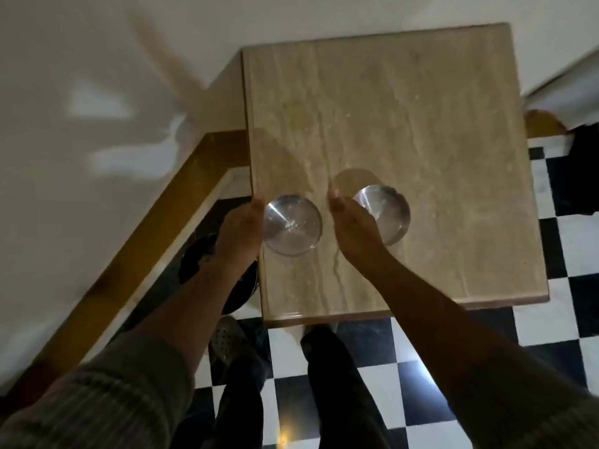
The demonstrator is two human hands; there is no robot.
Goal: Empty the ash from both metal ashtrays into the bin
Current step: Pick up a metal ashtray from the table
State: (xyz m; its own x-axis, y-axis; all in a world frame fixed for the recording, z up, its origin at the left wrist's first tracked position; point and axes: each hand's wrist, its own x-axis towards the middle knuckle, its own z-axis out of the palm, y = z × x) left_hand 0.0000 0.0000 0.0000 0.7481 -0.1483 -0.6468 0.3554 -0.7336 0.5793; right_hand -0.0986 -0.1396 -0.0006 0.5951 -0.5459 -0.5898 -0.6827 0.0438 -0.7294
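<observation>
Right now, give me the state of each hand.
Left hand: open, at the left ashtray's left rim; grip cannot be told.
Right hand: open, beside the right ashtray; contact unclear.

You have two ashtrays side by side on the table point(421, 124), the left ashtray point(292, 225) nearer its left edge, the right ashtray point(385, 212) mid-table.

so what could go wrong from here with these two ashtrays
1. The left ashtray sits near the table's left edge, with loose ash in it; a nudge from the left hand could spill it on the floor.
2. The right hand covers part of the right ashtray; a poor grip may tip it.
3. The bin is mostly hidden under the left arm, so ash could miss it.
</observation>
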